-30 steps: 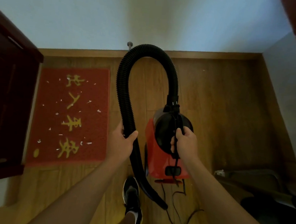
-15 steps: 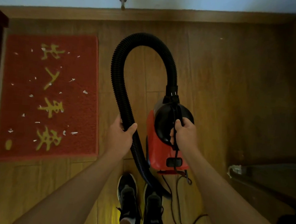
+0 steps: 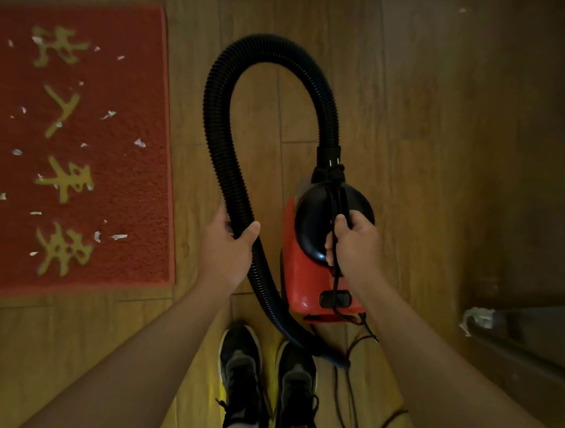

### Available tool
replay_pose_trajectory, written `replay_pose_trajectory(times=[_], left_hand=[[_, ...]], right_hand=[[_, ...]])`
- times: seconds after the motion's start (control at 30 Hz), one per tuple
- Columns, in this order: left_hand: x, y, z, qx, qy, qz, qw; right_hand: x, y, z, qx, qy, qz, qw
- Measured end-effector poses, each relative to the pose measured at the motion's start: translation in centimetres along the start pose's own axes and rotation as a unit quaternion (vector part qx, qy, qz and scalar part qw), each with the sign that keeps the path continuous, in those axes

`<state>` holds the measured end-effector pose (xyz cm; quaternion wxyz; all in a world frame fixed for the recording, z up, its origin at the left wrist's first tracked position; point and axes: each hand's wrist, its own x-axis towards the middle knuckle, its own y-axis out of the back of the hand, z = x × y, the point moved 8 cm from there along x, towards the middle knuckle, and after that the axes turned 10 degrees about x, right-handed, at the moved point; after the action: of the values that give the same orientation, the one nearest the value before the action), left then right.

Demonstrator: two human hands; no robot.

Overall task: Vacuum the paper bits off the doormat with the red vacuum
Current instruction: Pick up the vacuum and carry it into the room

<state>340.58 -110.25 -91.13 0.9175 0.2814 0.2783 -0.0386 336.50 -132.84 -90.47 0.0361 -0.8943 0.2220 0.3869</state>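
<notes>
head view: the right hand (image 3: 356,242) grips the black handle of the red vacuum (image 3: 318,259), held above the wooden floor (image 3: 429,157). the left hand (image 3: 228,247) wraps round the black hose (image 3: 219,136). the doormat (image 3: 134,203), strewn with paper bits (image 3: 140,142), lies to the left.

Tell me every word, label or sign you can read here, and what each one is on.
"出入平安": four yellow characters running down the red doormat. They are blurred, so this is a best reading.
Red vacuum: no label or brand can be read.
No other text is visible.
</notes>
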Motion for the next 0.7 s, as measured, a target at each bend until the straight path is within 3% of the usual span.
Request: replay_pose_trajectory(times=[0.7], left_hand=[[1.8, -2.6, -4.6, 0.032, 0.036, 0.019, 0.999]], right_hand=[[2.9, 0.0, 5.5, -0.009, 0.017, -0.044, 0.999]])
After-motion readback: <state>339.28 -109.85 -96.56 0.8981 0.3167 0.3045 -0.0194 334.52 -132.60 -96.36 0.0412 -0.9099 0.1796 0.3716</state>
